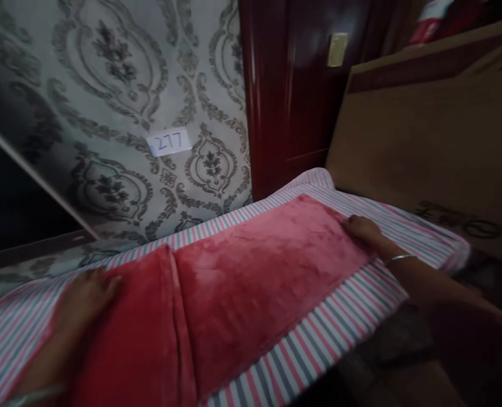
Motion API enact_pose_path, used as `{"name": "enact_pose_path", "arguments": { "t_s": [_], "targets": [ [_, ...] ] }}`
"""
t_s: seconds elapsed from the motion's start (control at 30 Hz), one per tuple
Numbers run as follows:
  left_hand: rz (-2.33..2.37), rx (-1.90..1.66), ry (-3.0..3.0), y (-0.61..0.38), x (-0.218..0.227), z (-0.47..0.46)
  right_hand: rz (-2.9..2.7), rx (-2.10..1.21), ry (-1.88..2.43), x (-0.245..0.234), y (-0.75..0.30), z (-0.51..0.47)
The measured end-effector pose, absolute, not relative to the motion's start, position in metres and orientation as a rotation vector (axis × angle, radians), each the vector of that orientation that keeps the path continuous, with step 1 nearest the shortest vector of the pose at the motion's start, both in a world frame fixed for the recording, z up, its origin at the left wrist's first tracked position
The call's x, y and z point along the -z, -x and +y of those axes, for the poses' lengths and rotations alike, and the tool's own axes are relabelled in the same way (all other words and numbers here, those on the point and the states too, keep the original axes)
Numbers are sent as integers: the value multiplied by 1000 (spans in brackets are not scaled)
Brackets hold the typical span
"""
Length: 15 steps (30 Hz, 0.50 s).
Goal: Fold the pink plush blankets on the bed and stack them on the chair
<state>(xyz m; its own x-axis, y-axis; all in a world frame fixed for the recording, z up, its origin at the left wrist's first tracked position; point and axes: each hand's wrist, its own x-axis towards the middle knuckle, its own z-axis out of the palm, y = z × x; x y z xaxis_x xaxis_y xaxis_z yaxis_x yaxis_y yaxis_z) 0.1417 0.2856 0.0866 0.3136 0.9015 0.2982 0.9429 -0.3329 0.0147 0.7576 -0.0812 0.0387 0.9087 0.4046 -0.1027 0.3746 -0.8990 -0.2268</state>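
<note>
Head view: red plush cushion with a striped border, both hands flat on it

Lol, tight spot: behind the cushion, a wallpapered panel and dark red cabinet; right of it, a cardboard box. Left hand and right hand lie open on top, no pinch; thin bangle on the right wrist. Uneven pushing could bunch the plush or skid the cushion.

Head cam only, worn by the person, looks fwd & down, v. close over the cushion, left hand & right hand at bottom of frame, patterned panel upper left, cardboard box upper right, view tilted
</note>
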Motion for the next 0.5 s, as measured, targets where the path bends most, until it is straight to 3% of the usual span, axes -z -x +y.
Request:
{"name": "enact_pose_path", "arguments": {
  "t_s": [0.23, 0.37, 0.5],
  "targets": [
    [-669, 405, 3082, -286, -43, 178, -623, -459, 2624, -46, -780, -105],
    [-572, 319, 3164, -320, -17, 135, -551, -749, 2320, -51, -783, -125],
    [-575, 316, 3099, -327, -5, 116, -640, -559, 2434, -56, -781, -139]
  ]
}}
